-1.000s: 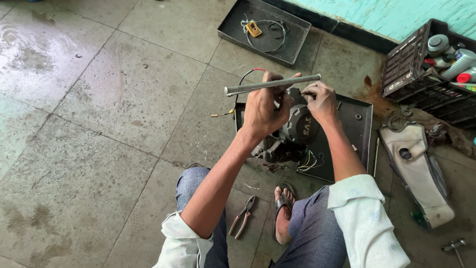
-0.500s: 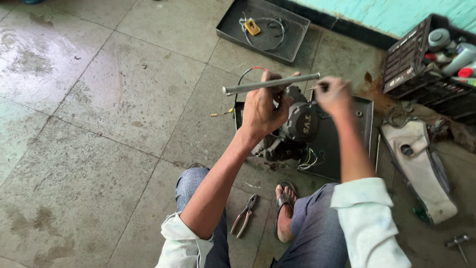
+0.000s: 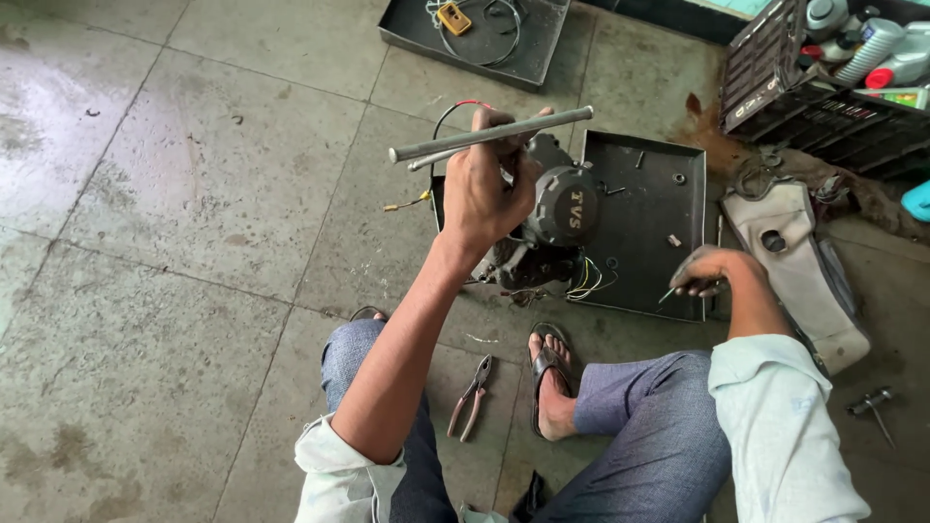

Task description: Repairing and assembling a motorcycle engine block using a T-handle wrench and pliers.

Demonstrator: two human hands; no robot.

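Seated on the tiled floor [image 3: 174,194], we look down as our left hand [image 3: 484,189] holds a long grey metal rod [image 3: 489,136] crosswise above a dark engine unit [image 3: 552,218], the fingers clamped around the rod's middle. The wrist and palm hide much of the engine; we can make out only its round side cover and a tangle of coloured wires [image 3: 586,283] beneath it. The engine sits at the left edge of a shallow black metal tray [image 3: 649,174], whose right half lies mostly bare apart from a few small bolts. Our right hand [image 3: 712,271] rests at the tray's lower right corner, fingers closed on a thin tool [image 3: 670,291] too small to identify. Pliers [image 3: 472,397] lie on the floor between our knees, just beside a sandalled foot [image 3: 552,373]. A second tray [image 3: 475,29] with cables is cut off by the top edge, as is a crate [image 3: 775,77] of bottles at upper right. A pale plastic cover [image 3: 799,261] lies right of the tray. Open floor spreads widely to our left.
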